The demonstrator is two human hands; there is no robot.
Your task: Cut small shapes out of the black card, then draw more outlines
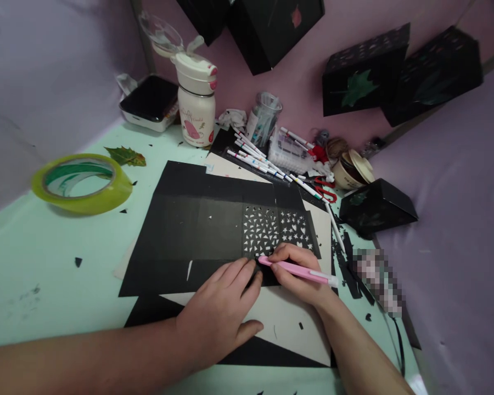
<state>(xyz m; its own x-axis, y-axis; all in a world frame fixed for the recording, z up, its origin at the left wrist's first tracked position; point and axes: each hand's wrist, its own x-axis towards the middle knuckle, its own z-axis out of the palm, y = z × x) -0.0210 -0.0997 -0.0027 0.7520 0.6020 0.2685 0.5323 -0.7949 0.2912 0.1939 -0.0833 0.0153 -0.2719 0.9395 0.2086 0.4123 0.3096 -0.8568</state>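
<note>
A black card (173,225) lies over white and black sheets, with small triangles, stars and hearts cut through its right part. My right hand (298,271) is closed round a pink craft knife (292,267), whose tip end meets the card just below the triangle holes. The blade itself is too small to make out. My left hand (226,307) lies flat on the card's lower edge, left of the knife, fingers stretched out and holding nothing. Beneath the card, a white sheet (304,323) shows near my right wrist.
A yellow tape roll (82,184) and a leaf (126,156) are on the left. Behind the card stand a white bottle (196,104), a jar (264,118), markers (259,162) and red-handled scissors (325,189). A black box (376,208) sits right; black boxes (275,33) hang above.
</note>
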